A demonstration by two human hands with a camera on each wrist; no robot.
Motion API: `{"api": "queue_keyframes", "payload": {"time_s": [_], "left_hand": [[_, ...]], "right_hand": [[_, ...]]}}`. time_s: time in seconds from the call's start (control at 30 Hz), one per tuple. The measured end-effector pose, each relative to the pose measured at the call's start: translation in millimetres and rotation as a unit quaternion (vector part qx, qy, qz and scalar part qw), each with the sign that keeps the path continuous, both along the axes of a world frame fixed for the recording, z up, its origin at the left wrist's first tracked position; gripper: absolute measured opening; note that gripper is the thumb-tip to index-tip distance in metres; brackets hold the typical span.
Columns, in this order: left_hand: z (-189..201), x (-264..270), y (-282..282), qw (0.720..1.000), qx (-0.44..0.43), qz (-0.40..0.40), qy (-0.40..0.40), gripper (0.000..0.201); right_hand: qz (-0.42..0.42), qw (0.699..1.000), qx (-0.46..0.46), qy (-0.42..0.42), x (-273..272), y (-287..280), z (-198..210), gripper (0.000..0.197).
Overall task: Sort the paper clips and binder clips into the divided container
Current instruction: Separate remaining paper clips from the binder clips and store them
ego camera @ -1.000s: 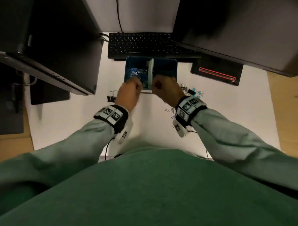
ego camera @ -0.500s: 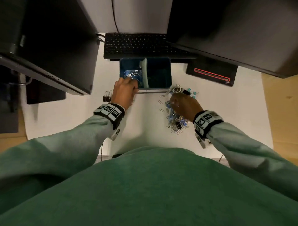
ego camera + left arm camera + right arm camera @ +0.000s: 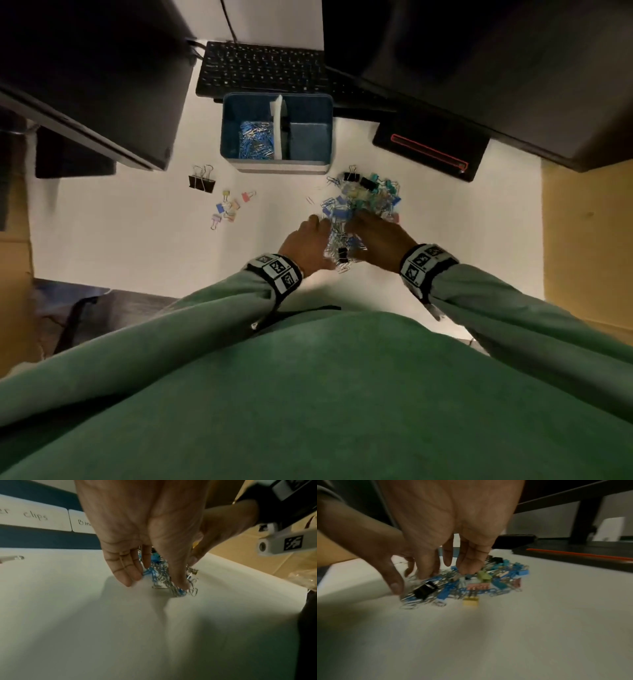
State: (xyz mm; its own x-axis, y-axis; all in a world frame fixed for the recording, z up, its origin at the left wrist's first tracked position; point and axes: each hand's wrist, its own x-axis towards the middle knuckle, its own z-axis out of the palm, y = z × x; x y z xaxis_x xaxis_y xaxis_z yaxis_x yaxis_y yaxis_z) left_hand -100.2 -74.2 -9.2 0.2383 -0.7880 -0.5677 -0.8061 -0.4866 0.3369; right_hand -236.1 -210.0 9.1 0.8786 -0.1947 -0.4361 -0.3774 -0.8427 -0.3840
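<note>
mixed clip pile lay between and just beyond both hands; left hand pinched paper clips, right hand fingers loosely spread over it; divided container farther ahead, left-forward.

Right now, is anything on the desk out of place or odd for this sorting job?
Yes. The container's right compartment looks empty, though binder clips lie loose on the desk: a small group to its left, more mixed into the pile. Both hands, left and right, are working in that pile.
</note>
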Motion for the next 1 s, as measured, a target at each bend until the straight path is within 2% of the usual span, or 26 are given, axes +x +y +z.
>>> {"api": "queue_keyframes", "payload": {"time_s": [0.1,0.2,0.3,0.33,0.43,0.5,0.6,0.7,0.77,0.87,1.0], "left_hand": [[-9,-7,-2,0.999,-0.019,0.039,-0.013,0.082],[-18,-5,-3,0.997,-0.050,0.062,0.003,0.062],[-22,-1,-2,0.994,-0.075,0.073,-0.010,0.038],[-23,1,-1,0.994,-0.078,0.078,-0.014,0.036],[-22,-1,-2,0.993,-0.082,0.080,-0.012,0.046],[-21,-3,-4,0.994,-0.083,0.070,-0.018,0.040],[-20,0,-9,0.995,-0.088,0.052,-0.022,0.017],[-20,13,-7,0.996,-0.087,0.024,-0.022,0.010],[-19,24,-3,0.996,-0.090,0.022,-0.008,0.007],[-15,40,5,0.996,-0.080,0.030,0.024,0.006],[-9,56,15,0.993,-0.087,0.049,0.066,0.006]], "right_hand": [[0.071,0.997,0.019,0.018,4,18,-7,0.041],[0.053,0.998,0.016,-0.016,5,20,-15,0.018],[0.019,0.998,0.041,-0.047,1,7,-15,0.009],[0.002,0.998,0.047,-0.049,-2,0,-14,0.008],[-0.061,0.997,0.026,-0.039,-13,-23,-12,0.006],[-0.087,0.995,-0.014,-0.052,-22,-27,-9,0.010],[-0.044,0.994,-0.056,-0.084,-29,-12,-2,0.033],[0.067,0.996,-0.037,-0.039,-27,13,-1,0.046],[0.109,0.994,-0.026,-0.001,-24,24,-8,0.043],[0.079,0.997,0.002,0.010,-13,28,-17,0.031],[0.036,0.999,0.020,-0.003,10,25,-21,0.029]]}}
